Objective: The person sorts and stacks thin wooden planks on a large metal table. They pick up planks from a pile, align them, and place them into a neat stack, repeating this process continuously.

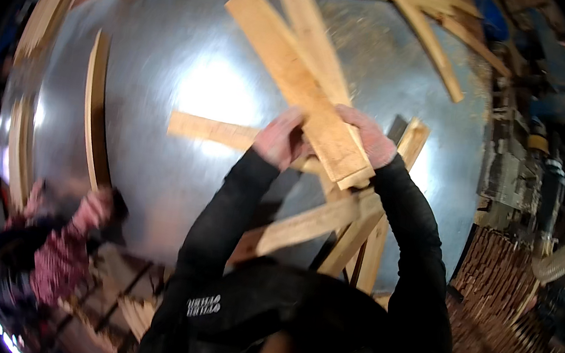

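A long, flat wooden board (294,73) lies slantwise between my hands, its far end pointing up and left. My left hand (280,138) grips its left edge near the close end, fingers partly hidden under the wood. On the opposite edge, my right hand (370,139) is closed around the same end. Another pale board (316,37) runs beside and partly under it; whether I hold that one too cannot be told. Below my hands several boards cross in a loose pile, among them a slightly blurred light board (308,225) and a narrow board (208,130) reaching left.
All this is over a shiny metal tabletop (147,77). At the left, a co-worker's hand (108,205) is at the near end of an upright-looking board (95,110). More strips (424,36) lie at the far right. Stacked thin brown pieces (499,292) stand right of the table.
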A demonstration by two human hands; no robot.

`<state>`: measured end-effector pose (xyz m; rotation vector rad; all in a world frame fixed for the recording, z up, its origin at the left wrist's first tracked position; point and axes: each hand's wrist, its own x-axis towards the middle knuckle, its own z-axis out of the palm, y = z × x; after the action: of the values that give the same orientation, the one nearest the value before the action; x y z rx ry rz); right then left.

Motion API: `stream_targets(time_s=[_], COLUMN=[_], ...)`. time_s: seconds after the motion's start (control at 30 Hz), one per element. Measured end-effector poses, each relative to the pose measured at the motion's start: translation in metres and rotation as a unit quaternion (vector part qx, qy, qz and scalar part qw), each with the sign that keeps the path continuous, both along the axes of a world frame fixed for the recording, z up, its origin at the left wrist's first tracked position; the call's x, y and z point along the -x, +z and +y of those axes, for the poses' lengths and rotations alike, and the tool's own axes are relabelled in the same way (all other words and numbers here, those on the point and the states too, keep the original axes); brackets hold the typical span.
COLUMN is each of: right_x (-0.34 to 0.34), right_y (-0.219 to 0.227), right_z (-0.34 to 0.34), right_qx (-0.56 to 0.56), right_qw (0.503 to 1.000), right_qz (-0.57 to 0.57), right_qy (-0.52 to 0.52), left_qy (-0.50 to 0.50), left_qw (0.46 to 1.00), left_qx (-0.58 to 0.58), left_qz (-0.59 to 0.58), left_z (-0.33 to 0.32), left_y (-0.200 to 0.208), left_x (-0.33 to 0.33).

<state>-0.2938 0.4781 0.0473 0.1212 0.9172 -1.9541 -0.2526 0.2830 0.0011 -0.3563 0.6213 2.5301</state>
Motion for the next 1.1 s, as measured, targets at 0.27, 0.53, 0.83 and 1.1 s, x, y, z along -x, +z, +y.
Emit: stream_targets(time_s=[0.27,0.53,0.83,1.1], right_x=[-0.091,-0.180,-0.214,-0.116], right_y=[-0.005,-0.006,-0.012,-0.040], right_z=[0.027,-0.045,-0.071,-0.004], right_qx=[-0.234,-0.476,-0.603,-0.676], right_qw=[0.953,0.785,0.646,0.428], right_qz=[0.186,0.352,0.433,0.555], right_qy=[-0.038,0.182,0.182,0.228], left_qy=[-0.039,0.087,0.079,-0.009], left_qw=[0.949,0.947,0.969,0.986], left_qx=[0.294,0.256,0.155,0.167], left_qz=[0.111,-0.174,-0.177,-0.013], left_z=[-0.017,-0.037,-0.053,-0.060], left_y=[-0.055,-0.039,-0.041,0.013], left_x=[-0.066,-0.135,-0.184,-0.176])
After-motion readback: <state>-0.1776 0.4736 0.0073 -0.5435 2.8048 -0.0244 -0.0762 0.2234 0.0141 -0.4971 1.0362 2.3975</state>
